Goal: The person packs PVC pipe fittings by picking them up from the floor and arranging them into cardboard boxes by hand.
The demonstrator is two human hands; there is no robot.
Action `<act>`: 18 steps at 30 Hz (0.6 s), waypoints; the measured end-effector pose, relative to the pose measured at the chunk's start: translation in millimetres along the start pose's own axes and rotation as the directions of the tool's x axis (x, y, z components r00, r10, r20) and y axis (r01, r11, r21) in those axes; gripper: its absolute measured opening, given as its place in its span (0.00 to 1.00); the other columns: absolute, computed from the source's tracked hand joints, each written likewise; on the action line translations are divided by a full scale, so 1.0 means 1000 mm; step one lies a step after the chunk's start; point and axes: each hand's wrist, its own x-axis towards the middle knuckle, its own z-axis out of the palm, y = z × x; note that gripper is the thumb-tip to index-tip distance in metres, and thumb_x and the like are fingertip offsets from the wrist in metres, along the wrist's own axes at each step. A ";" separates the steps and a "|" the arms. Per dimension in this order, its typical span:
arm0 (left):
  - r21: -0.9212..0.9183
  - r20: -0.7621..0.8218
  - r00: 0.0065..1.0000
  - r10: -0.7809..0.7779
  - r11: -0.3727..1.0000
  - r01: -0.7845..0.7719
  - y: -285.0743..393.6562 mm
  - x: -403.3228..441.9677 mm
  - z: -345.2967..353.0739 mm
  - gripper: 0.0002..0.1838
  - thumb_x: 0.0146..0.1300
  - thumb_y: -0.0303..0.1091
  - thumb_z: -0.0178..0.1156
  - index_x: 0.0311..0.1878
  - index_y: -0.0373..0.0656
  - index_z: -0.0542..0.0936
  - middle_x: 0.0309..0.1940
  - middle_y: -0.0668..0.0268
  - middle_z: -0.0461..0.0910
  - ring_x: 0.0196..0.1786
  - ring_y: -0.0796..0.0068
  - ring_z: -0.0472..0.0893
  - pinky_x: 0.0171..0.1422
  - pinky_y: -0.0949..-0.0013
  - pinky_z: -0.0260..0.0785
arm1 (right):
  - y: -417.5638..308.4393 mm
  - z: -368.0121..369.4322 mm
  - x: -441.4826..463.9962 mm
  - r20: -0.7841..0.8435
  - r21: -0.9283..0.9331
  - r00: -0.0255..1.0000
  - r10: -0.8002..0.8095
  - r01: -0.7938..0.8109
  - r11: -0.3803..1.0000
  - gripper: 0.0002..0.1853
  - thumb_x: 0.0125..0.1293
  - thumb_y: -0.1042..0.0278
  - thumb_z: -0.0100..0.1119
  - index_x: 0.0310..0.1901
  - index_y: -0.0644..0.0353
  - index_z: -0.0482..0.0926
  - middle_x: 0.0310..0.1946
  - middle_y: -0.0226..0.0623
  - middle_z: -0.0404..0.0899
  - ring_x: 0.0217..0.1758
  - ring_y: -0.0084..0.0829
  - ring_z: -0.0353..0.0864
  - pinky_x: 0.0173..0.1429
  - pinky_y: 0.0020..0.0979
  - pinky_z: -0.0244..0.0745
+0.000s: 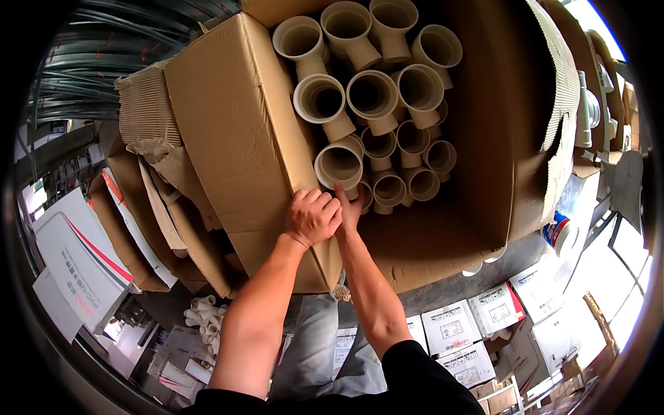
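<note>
A large cardboard box (228, 138) stands before me, holding several beige plastic pipe fittings (372, 93) with their round sockets facing up. My left hand (315, 218) is closed over the box's near left rim, knuckles up. Just inside that rim, my right hand (351, 206) is against a pipe fitting (339, 164) in the lowest left part of the stack. Its thumb points up along the socket, and the other fingers curl partly out of sight around the fitting's lower part. The two hands touch or nearly touch.
Flattened cardboard and open cartons (173, 228) are at the left. Dark bundled pipes (131, 48) lie at the upper left. White printed boxes (453, 328) stand on the floor below right, with a pile of white fittings (204, 318) at lower left. A torn flap (557, 104) hangs at the right.
</note>
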 end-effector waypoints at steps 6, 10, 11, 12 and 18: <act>0.023 0.018 1.000 0.005 1.000 -0.006 -0.001 -0.002 0.000 0.08 0.54 0.37 0.66 0.26 0.50 0.76 0.24 0.71 0.75 0.33 0.68 0.76 0.43 0.62 0.65 | -0.007 0.002 -0.002 -0.023 0.042 0.998 0.061 -0.060 0.997 0.51 0.58 0.48 0.77 0.74 0.67 0.59 0.69 0.51 0.68 0.71 0.41 0.68 0.72 0.35 0.63; 0.031 0.019 1.000 0.010 0.999 -0.010 -0.001 -0.001 0.001 0.08 0.54 0.37 0.66 0.26 0.50 0.76 0.24 0.71 0.75 0.33 0.68 0.76 0.43 0.63 0.65 | -0.007 -0.003 -0.003 -0.005 0.054 0.997 0.081 -0.081 0.995 0.47 0.60 0.57 0.77 0.74 0.66 0.57 0.67 0.46 0.68 0.67 0.37 0.69 0.67 0.34 0.67; 0.029 0.022 1.000 0.012 0.999 -0.012 -0.001 -0.001 0.001 0.08 0.54 0.37 0.66 0.26 0.50 0.76 0.24 0.71 0.75 0.33 0.68 0.76 0.43 0.63 0.65 | -0.007 -0.004 -0.005 -0.008 0.055 0.997 0.083 -0.082 0.995 0.47 0.60 0.57 0.77 0.74 0.66 0.57 0.67 0.46 0.68 0.67 0.37 0.69 0.67 0.34 0.67; 0.034 0.015 1.000 0.013 0.999 -0.013 -0.001 -0.002 0.001 0.08 0.54 0.37 0.66 0.26 0.50 0.76 0.24 0.71 0.75 0.33 0.68 0.76 0.43 0.63 0.65 | -0.006 -0.007 -0.007 0.006 0.108 0.997 0.081 -0.081 0.991 0.47 0.61 0.58 0.76 0.74 0.66 0.57 0.66 0.46 0.68 0.67 0.37 0.70 0.66 0.35 0.68; 0.044 -0.006 1.000 0.016 0.999 -0.016 0.007 0.005 -0.001 0.09 0.54 0.36 0.67 0.25 0.49 0.76 0.24 0.71 0.77 0.32 0.66 0.76 0.41 0.61 0.64 | -0.029 -0.055 -0.044 -0.026 0.093 0.976 0.216 -0.213 0.973 0.44 0.62 0.57 0.74 0.73 0.65 0.60 0.65 0.43 0.72 0.65 0.34 0.73 0.63 0.32 0.70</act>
